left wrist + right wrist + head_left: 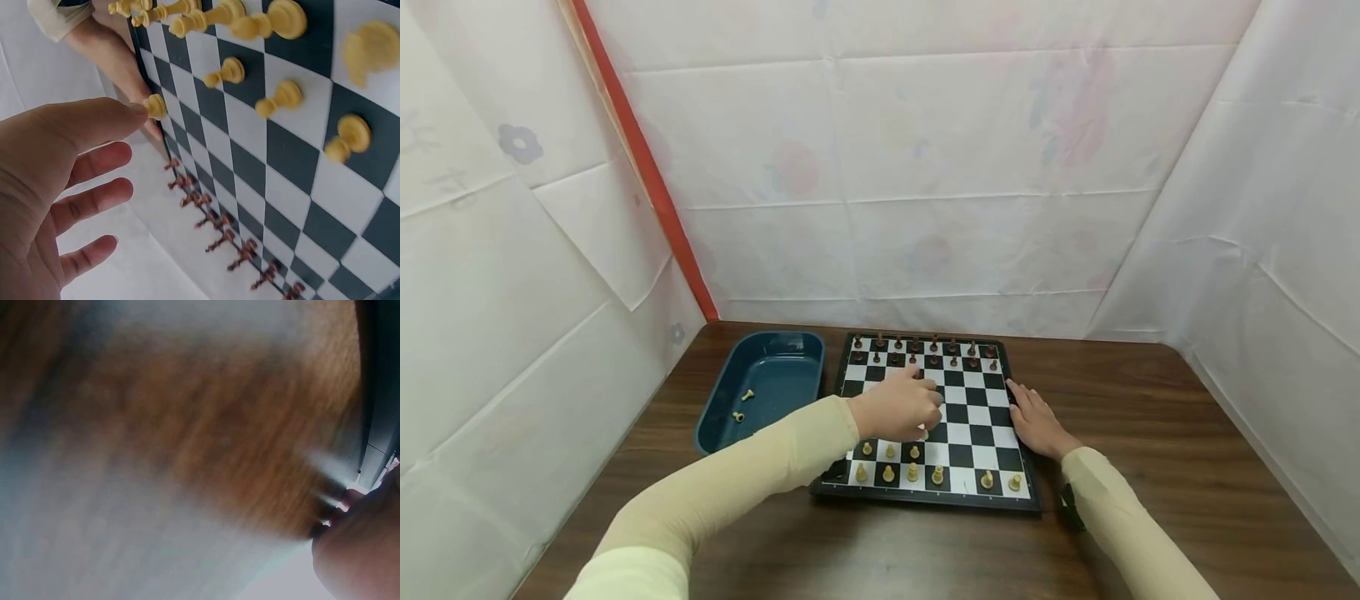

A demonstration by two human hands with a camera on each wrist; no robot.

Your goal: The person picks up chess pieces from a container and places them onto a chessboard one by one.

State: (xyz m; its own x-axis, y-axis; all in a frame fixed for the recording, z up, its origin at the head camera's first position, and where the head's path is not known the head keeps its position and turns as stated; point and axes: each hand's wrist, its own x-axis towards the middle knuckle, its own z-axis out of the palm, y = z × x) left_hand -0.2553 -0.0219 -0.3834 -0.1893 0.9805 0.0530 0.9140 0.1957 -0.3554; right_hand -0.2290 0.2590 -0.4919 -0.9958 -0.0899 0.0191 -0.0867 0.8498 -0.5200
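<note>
Above the near half of the chessboard, my left hand pinches a pale yellow chess pawn at the thumb tip. The index finger is hidden behind the thumb; the other fingers are spread apart. Three yellow pawns, including one pawn, stand in a row near the hand. Behind them, a back row of yellow pieces has a gap to the right of its middle. My right hand lies beside the board, its extended fingers touching the right edge.
Dark red-brown pieces stand in two rows at the board's far side. Left of the board, a blue tray holds two yellow pieces. White sheeting encloses the wooden table at the back and sides.
</note>
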